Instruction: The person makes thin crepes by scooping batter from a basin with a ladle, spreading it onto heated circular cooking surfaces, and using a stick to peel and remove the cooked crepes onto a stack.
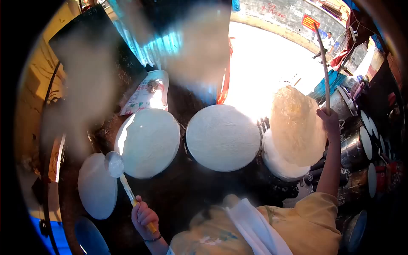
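Note:
My left hand (145, 216) is closed around the yellow handle of a ladle (114, 165). Its bowl is over the edge of a round white surface (95, 191) at the left. My right hand (329, 123) grips a long wooden stick (325, 68) that points upward. Just left of that hand, a large, thin, pale translucent sheet (295, 123) covers part of another round white surface (282, 168). Whether the sheet hangs from the stick or lies on the surface, I cannot tell. Two more round white surfaces (223, 138) lie between my hands.
A printed white sack (151, 91) stands behind the left-middle round surface. Dark cylinders (355, 148) with pale ends are stacked at the right. A dark board (100, 46) leans at the upper left. Another person (327, 42) sits far off by a wall. Blurry smears cover part of the view.

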The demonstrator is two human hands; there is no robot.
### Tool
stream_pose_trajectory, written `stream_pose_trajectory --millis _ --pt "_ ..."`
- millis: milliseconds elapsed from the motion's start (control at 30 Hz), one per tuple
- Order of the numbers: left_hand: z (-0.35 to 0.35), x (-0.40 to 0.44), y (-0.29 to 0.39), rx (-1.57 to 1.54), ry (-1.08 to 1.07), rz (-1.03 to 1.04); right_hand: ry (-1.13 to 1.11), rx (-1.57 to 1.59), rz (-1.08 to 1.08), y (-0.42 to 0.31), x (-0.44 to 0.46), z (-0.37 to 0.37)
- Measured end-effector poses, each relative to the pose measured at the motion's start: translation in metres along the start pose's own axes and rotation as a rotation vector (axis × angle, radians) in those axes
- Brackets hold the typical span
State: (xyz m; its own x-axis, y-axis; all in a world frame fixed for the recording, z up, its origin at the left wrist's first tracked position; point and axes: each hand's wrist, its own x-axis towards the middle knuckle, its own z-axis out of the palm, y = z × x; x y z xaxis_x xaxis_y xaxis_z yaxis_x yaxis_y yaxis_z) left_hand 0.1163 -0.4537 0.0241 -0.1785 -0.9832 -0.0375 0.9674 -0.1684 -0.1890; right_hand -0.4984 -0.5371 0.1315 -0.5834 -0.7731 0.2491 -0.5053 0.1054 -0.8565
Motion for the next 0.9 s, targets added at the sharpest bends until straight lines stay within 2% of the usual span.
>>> stream_pose_trajectory --millis 33,100,133,233,300,333,433,467,567,633,700,733,800,833,900 --pt "-0.004 0.010 -0.006 -0.003 -0.014 -0.029 -0.006 -0.120 -0.117 0.010 0.016 -0.011" --pt "-0.010 0.026 -0.019 0.005 0.008 -0.052 -0.060 -0.591 -0.221 0.008 0.025 -0.002" --pt "-0.007 0.033 -0.030 0.009 0.017 -0.065 -0.023 -0.673 -0.251 0.018 0.027 0.011" --pt "-0.011 0.045 -0.044 -0.002 0.048 -0.078 0.132 -0.983 -0.267 0.139 0.024 0.080" --pt "-0.010 0.047 -0.050 -0.049 0.085 -0.089 0.118 -0.930 -0.094 0.193 -0.006 0.127" --pt "-0.010 0.047 -0.053 -0.050 0.097 -0.076 0.173 -0.952 -0.136 0.234 -0.023 0.150" --pt "-0.010 0.046 -0.058 0.010 0.102 -0.036 0.066 -0.813 -0.007 0.260 -0.081 0.184" --pt "-0.008 0.045 -0.056 0.007 0.119 -0.015 -0.019 -0.774 0.133 0.261 -0.095 0.190" --pt "0.000 0.038 -0.054 -0.027 0.132 0.029 -0.034 -0.733 0.220 0.257 -0.115 0.194" --pt "0.003 0.025 -0.052 -0.007 0.136 0.102 -0.039 -0.742 0.150 0.245 -0.119 0.188" --pt "0.003 0.015 -0.049 -0.001 0.097 0.155 0.026 -0.692 0.234 0.237 -0.114 0.186" --pt "0.002 0.003 -0.048 -0.006 0.077 0.189 0.035 -0.681 0.201 0.229 -0.113 0.184" --pt "-0.004 -0.023 -0.039 -0.045 0.035 0.247 -0.012 -0.636 0.281 0.213 -0.114 0.188" --pt "-0.013 -0.038 -0.030 -0.056 0.005 0.261 -0.007 -0.624 0.248 0.201 -0.106 0.197" --pt "-0.028 -0.074 -0.006 -0.025 -0.005 0.314 -0.042 -0.297 0.174 0.176 -0.112 0.222"
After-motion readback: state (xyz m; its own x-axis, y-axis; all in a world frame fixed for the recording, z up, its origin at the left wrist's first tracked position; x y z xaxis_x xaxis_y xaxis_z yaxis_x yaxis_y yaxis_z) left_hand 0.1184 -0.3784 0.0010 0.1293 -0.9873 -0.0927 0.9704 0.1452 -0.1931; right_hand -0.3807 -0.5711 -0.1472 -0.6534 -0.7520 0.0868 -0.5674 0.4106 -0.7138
